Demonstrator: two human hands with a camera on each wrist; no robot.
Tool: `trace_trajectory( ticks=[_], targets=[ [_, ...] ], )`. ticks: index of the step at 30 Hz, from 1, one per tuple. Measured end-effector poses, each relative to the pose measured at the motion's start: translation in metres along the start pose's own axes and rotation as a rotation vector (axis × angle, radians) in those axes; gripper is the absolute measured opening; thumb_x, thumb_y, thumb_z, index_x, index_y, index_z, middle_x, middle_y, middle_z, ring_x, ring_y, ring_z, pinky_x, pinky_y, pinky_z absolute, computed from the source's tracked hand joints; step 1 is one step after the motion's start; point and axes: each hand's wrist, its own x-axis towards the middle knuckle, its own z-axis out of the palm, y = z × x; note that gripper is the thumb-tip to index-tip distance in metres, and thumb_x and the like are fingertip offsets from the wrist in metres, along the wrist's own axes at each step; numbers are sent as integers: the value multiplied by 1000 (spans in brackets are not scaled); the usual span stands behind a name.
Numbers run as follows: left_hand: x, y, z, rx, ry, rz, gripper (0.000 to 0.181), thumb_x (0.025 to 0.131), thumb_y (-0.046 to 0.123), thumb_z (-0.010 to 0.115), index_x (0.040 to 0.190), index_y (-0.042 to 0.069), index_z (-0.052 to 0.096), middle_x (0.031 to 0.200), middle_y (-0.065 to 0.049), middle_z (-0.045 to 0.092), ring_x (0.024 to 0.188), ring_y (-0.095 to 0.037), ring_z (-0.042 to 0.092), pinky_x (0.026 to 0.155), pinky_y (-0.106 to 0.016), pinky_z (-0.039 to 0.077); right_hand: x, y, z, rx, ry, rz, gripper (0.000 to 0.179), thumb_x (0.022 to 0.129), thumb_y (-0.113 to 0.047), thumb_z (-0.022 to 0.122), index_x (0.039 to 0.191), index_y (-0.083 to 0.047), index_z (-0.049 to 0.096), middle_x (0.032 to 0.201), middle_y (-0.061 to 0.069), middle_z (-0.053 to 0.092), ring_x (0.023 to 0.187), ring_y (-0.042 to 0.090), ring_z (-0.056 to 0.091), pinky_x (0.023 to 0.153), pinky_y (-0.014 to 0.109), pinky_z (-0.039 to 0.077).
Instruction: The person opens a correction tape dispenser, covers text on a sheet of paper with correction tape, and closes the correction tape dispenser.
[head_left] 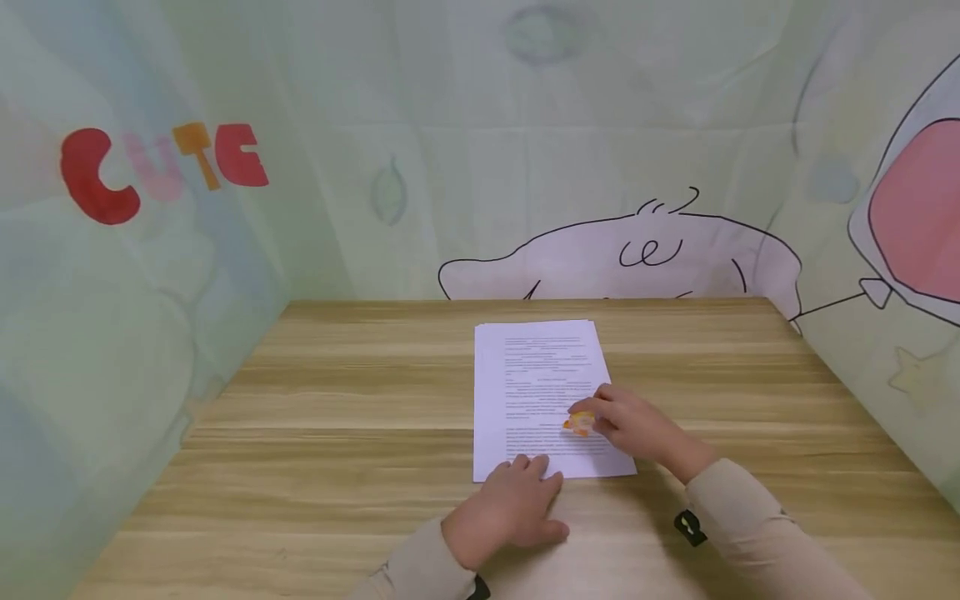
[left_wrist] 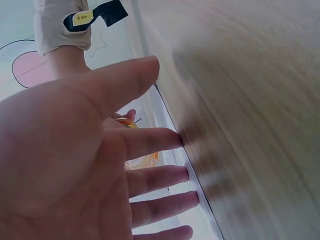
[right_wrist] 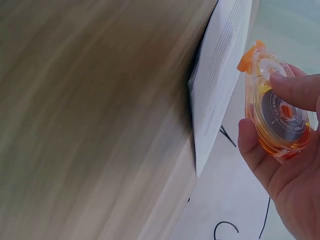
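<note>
A stack of printed paper sheets (head_left: pixel 491 400) lies near the middle of the table. My left hand (head_left: pixel 517 504) rests at the lower edge of the stack, its fingers spread and fairly straight, the fingertips touching the paper. Over the right half of the top page, my right hand (head_left: pixel 637 425) holds an orange, see-through correction tape dispenser (head_left: pixel 581 423) between thumb and fingers. In the right wrist view the dispenser (right_wrist: pixel 280 110) shows a dark reel inside and an orange tip, which stands apart from the paper. The left wrist view catches part of it behind my fingers.
The wood-grain table (head_left: pixel 337 400) extends on all sides of the sheets. Behind it hangs a pale printed cloth (head_left: pixel 465 167) with cartoon drawings and the letters CUTE. Dark straps (head_left: pixel 690 527) show at the sleeves.
</note>
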Motion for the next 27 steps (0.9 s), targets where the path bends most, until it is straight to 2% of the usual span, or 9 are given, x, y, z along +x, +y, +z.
trace_trajectory(
  ticks=[8, 16, 27],
  targets=[
    [-1, 0, 0, 26, 13, -6, 64, 78, 59, 59, 130, 22, 53, 135, -6, 49, 118, -24, 47, 87, -35, 46, 9, -9, 4, 16, -32, -11, 33, 83, -1, 59, 111, -19, 65, 89, -2, 55, 72, 8, 46, 65, 21, 42],
    [-2, 3, 1, 41, 29, -13, 66, 77, 61, 58, 131, 23, 52, 136, -4, 49, 120, -24, 47, 86, -35, 47, 19, -18, 13, -40, 22, -129, 33, 79, 2, 61, 105, -19, 66, 83, -3, 52, 72, 10, 46, 66, 22, 42],
    [-5, 2, 4, -2, 52, -2, 65, 76, 60, 61, 129, 22, 53, 135, -4, 47, 119, -22, 45, 84, -42, 49, 37, -34, 23, -75, -1, -182, 35, 78, 1, 62, 104, -22, 67, 82, -4, 52, 73, 9, 46, 66, 22, 43]
  ],
)
